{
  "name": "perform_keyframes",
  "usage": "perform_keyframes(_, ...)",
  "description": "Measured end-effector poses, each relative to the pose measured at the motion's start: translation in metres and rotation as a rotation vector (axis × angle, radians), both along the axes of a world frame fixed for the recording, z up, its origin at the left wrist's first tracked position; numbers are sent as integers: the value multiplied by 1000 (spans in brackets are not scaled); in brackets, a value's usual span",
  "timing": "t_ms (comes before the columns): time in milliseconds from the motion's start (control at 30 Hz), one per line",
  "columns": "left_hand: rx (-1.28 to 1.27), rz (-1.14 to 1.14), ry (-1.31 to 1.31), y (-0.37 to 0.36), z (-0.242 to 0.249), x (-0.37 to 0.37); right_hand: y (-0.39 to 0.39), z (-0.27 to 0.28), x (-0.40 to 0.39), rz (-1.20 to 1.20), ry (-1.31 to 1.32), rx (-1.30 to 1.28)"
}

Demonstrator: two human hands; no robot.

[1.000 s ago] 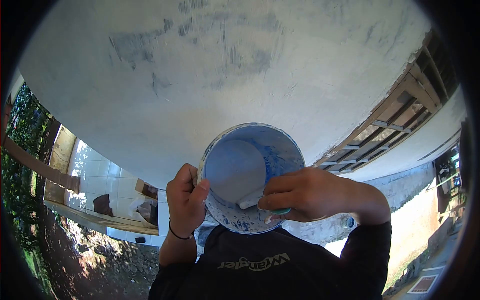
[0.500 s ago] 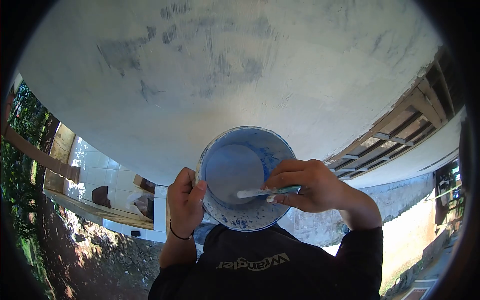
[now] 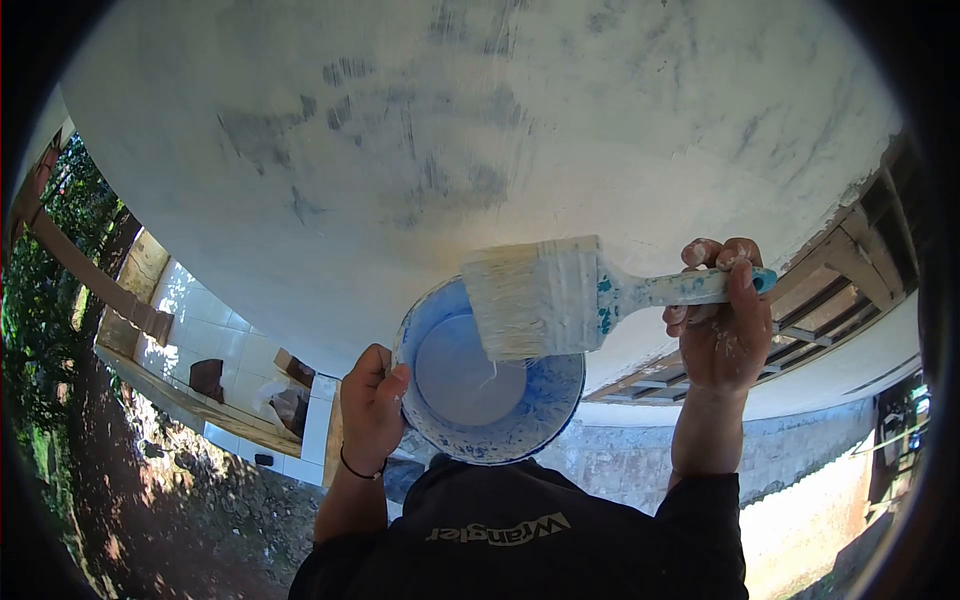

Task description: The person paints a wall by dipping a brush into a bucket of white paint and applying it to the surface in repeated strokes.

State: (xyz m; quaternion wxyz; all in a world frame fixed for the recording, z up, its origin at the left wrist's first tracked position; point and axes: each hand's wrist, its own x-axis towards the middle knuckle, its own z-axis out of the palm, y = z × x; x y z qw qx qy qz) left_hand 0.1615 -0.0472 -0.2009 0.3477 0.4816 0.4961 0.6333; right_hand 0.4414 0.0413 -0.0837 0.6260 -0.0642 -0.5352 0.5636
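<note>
My left hand [image 3: 375, 405] grips the left rim of a blue bucket [image 3: 550, 415], its thumb on the rim and a dark band at the wrist. Pale, whitish paint [image 3: 462, 375] lies inside the bucket. My right hand [image 3: 725, 320] is closed round the handle of a wide paintbrush [image 3: 560, 295], which is held level above the bucket's right part. The pale bristles point left, and a thin drip hangs below them over the paint. White smears mark the fingers of my right hand.
A whitish wall [image 3: 640, 150] with dark grey patches rises in front of me. Wooden window frames [image 3: 830, 290] are at the right. On the left are a tiled floor [image 3: 215, 335], a plastic bag [image 3: 285, 405] and green plants [image 3: 85, 240].
My right hand has risen and moved right, lifting the brush out of the bucket so that its whole bristle head shows. My left hand still holds the bucket in nearly the same place.
</note>
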Motion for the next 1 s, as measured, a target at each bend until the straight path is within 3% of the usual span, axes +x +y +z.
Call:
perform_keyframes(133,-28,8,-25,6,-2,9,7,30,13,14,170,85)
perform_keyframes(233,-10,6,-40,11,-7,13,14,24,22,-2,88,211)
perform_keyframes(333,-41,30,-49,14,-13,19,13,-28,12,32,-237,233)
perform_keyframes(367,-45,42,-56,16,-17,20,12,-50,9,35,-455,295)
perform_keyframes(400,-51,40,-61,18,-23,20,11,-63,7,-59,-749,525)
perform_keyframes(433,-60,33,-64,19,-28,22,8,-74,3,-118,-871,627)
perform_keyframes(500,-92,53,-5,19,-21,33,11,-87,-1,-126,-883,639)
perform_keyframes(567,-123,67,58,20,-23,39,14,-93,-4,-70,-882,482)
perform_keyframes(633,-107,119,147,21,-36,41,13,-98,-12,-110,-973,614)
perform_keyframes(700,-114,120,142,21,-39,44,16,-103,-16,-82,-1003,664)
perform_keyframes(733,-119,122,134,22,-40,46,17,-106,-17,-22,-942,502)
perform_keyframes(767,-119,123,133,22,-43,47,16,-109,-19,-21,-942,503)
perform_keyframes(867,-124,126,98,23,-46,49,16,-115,-22,-176,-1053,712)
perform_keyframes(933,-184,129,81,21,-40,52,20,-116,-21,-45,-984,420)
perform_keyframes(1000,-172,119,64,19,-38,50,21,-115,-22,-86,-984,540)
